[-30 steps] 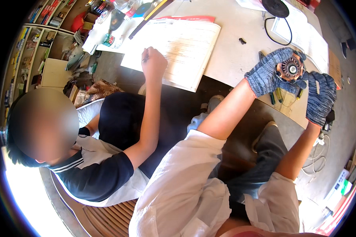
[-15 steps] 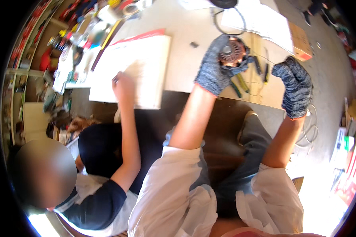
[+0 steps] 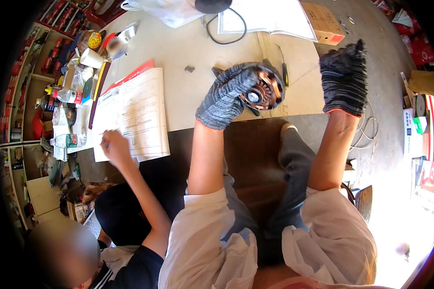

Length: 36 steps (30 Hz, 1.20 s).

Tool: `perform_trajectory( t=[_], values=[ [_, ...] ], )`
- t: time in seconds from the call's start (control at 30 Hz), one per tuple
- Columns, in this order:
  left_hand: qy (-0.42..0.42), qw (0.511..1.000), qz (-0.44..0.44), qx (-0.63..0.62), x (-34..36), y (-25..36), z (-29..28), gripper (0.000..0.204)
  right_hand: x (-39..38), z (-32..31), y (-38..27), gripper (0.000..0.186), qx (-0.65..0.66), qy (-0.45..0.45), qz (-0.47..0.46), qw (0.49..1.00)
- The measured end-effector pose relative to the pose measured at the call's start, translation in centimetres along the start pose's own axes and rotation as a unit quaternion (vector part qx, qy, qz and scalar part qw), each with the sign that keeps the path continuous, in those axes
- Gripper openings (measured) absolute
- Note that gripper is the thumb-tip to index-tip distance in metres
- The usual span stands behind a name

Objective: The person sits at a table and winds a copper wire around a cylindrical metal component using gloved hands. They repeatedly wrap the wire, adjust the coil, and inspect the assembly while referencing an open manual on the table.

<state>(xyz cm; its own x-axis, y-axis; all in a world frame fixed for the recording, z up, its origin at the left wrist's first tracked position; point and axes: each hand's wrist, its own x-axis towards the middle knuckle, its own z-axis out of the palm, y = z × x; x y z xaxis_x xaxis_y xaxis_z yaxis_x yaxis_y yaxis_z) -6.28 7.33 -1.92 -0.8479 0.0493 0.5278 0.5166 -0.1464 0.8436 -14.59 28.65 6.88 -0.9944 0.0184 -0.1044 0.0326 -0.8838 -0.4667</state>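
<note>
My left hand [image 3: 223,98], in a grey-black knitted glove, grips a round motor part [image 3: 262,92] with copper windings and a shiny metal centre, held above the table's near edge. My right hand [image 3: 343,79], gloved alike, is raised off the table's right side with its fingers bunched together. A thin dark line runs over the tabletop between the two hands; whether the right fingers pinch it is too fine to make out. Behind the motor part lies a tool with a yellow-and-black handle [image 3: 285,76]. Other tools there are mostly covered by the left hand and the part.
At left a seated co-worker's hand [image 3: 115,147] rests on an open booklet [image 3: 135,108]. Bottles, a white cup [image 3: 91,58] and tape crowd the table's left end. At the far side are a black round object [image 3: 213,5] with a cable loop, an open book [image 3: 270,17] and a cardboard box [image 3: 323,24].
The view has shifted, so the table sits further left. My left hand has turned the motor part, whose metal centre now faces me. My right hand has its fingers pointing further up.
</note>
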Motion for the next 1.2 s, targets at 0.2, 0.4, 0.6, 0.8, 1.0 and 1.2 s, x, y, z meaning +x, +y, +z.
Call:
perform_trajectory(
  t=[0.2, 0.4, 0.6, 0.8, 1.0, 1.2],
  values=[
    [0.128, 0.885, -0.206, -0.396, 1.4, 1.1, 1.6, 0.036, -0.9, 0.5, -0.5, 0.032, -0.016, 0.041, -0.023, 0.999],
    [0.182, 0.862, -0.23, -0.414, 1.2, 0.8, 1.4, 0.035, -0.9, -0.9, -0.6, 0.018, -0.039, -0.09, -0.006, 0.995],
    [0.273, 0.856, -0.212, -0.384, 1.1, 0.8, -1.0, 0.029, 0.0, -1.8, -2.0, 0.025, -0.586, -0.047, -0.359, 0.725],
    [0.451, 0.813, -0.181, -0.32, 1.3, 1.8, -3.6, 0.028, 5.2, -5.9, -5.9, 0.026, -0.435, 0.063, -0.216, 0.872],
    [0.368, 0.916, -0.13, -0.094, -0.6, 2.8, -5.7, 0.028, -1.0, -1.8, -2.7, 0.035, -0.572, -0.08, -0.502, 0.644],
    [0.316, 0.941, -0.109, -0.057, -0.3, 0.2, -2.6, 0.016, -9.0, 2.7, 8.7, 0.036, -0.625, -0.283, -0.322, 0.653]
  ],
)
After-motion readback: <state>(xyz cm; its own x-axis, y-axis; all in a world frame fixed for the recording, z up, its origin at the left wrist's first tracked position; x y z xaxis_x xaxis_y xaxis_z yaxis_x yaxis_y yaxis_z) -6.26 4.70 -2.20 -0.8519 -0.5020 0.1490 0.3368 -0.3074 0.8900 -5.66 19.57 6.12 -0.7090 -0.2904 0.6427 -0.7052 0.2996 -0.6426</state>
